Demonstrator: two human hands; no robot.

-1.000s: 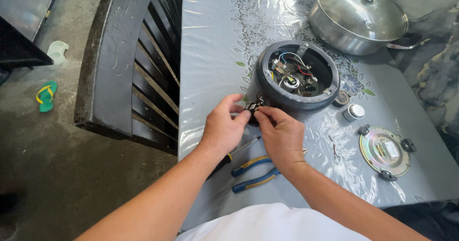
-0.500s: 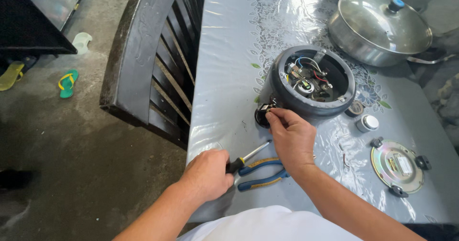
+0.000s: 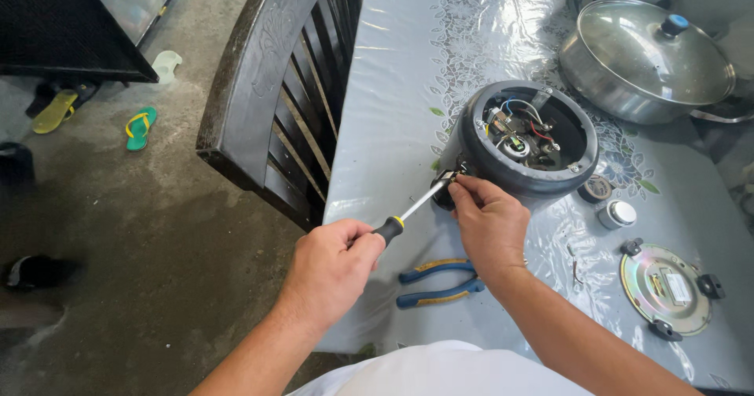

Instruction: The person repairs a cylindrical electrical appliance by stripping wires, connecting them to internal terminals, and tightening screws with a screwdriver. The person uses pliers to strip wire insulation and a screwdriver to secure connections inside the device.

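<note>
The left hand (image 3: 334, 266) is closed in a fist around the black handle of a screwdriver (image 3: 408, 211), whose shaft runs up and to the right so that its tip meets a small black part (image 3: 446, 185) on the near-left side of an upturned round appliance base (image 3: 528, 137). The right hand (image 3: 491, 223) pinches that small part between thumb and fingertips, right beside the screwdriver tip and against the outer wall of the base. The base sits near the middle of the table (image 3: 400, 89), a little in from its left edge, open side up, with coloured wires and metal fittings showing inside.

Just under the right wrist, close to the near edge of the table, lie pliers (image 3: 440, 282) with blue and yellow grips. To the right of the base rest two small round caps (image 3: 616, 214), and further toward the near-right corner lies a shiny round metal plate (image 3: 666, 290) with black feet. At the far right stands a steel pot (image 3: 644, 58) with a glass lid. A dark wooden chair (image 3: 271, 89) stands along the table's left edge.
</note>
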